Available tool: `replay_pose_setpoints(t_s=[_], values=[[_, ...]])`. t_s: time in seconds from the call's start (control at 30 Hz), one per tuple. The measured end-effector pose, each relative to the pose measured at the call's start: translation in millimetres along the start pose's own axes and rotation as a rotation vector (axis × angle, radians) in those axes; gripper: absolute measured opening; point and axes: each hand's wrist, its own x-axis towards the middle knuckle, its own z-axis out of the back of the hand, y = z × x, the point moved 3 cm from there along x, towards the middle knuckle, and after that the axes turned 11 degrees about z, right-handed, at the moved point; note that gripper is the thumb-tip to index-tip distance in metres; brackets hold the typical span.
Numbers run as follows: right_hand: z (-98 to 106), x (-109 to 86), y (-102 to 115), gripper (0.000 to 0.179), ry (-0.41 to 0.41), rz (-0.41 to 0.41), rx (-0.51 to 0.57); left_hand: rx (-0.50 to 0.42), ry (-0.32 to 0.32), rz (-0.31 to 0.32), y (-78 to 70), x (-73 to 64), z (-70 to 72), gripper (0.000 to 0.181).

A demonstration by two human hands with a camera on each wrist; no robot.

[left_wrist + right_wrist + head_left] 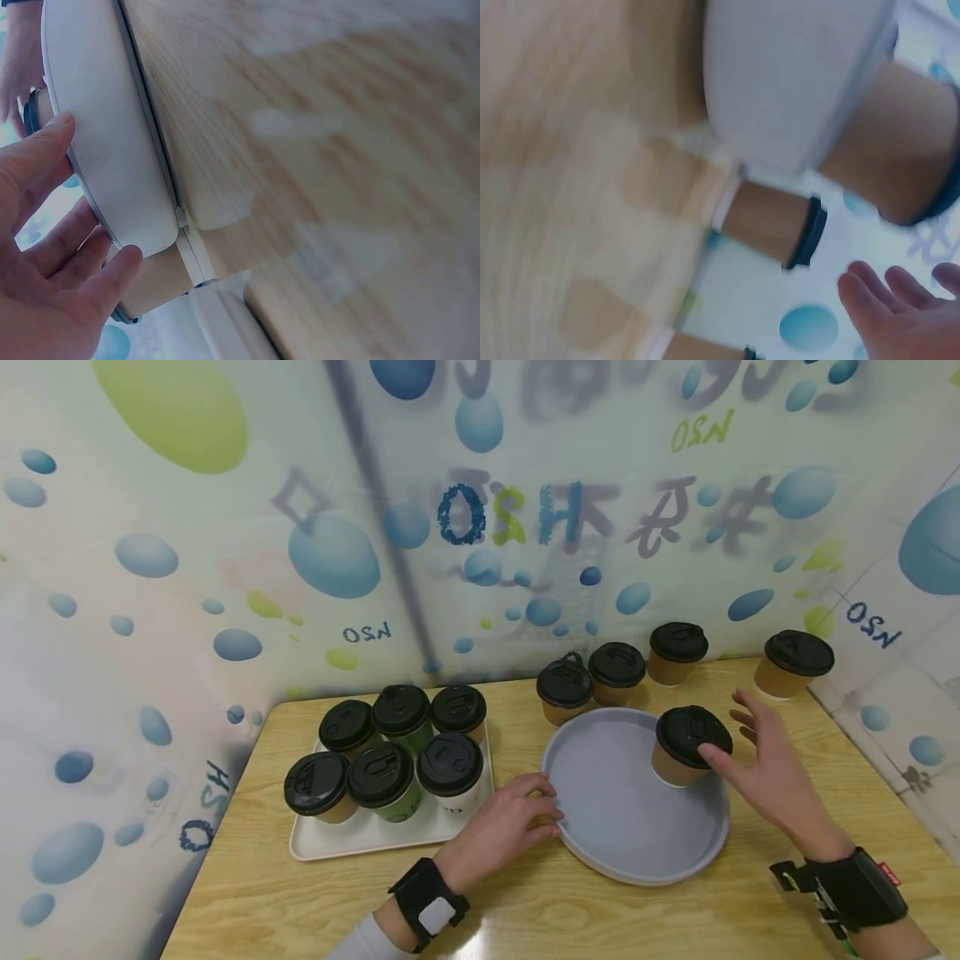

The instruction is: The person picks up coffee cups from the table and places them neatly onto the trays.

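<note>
A round grey tray (622, 827) with a pale side wall lies on the table. On its right part stands a brown paper cup (672, 766) with a black lid, upright. My right hand (780, 781) is spread beside this cup, its thumb overlapping the lid in the head view. In the right wrist view, a gap shows between the fingers (874, 289) and the brown cup wall. At the tray's left edge, my left hand (504, 827) rests its fingertips on the rim. The left wrist view shows its fingers (112, 277) loosely bent along that rim.
Left of the round tray, a white rectangular tray (360, 842) carries several lidded cups, some brown, some green, one white (453, 795). Along the back edge stand several more brown cups, one (791, 672) at the far right corner. A printed curtain (525, 585) rises behind the table.
</note>
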Motion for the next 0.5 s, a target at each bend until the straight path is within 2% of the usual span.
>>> replay_pose_setpoints(t_s=[0.1,0.23,0.37,0.5], values=[[17.6,4.0,-8.5,0.074,-0.117,0.007,-0.018,-0.001,-0.002,-0.003,-0.3,-0.2,0.5,0.019],[40.8,11.1,-30.0,0.067,-0.247,-0.067,-0.052,0.003,-0.001,-0.003,-0.2,0.1,0.9,0.019],[57.9,18.8,-56.5,0.072,-0.302,-0.187,-0.064,0.005,0.002,0.0,0.1,0.1,0.8,0.019],[67.3,29.5,-78.3,0.082,-0.308,-0.297,-0.095,0.007,0.002,0.001,0.2,-0.6,1.0,0.02]])
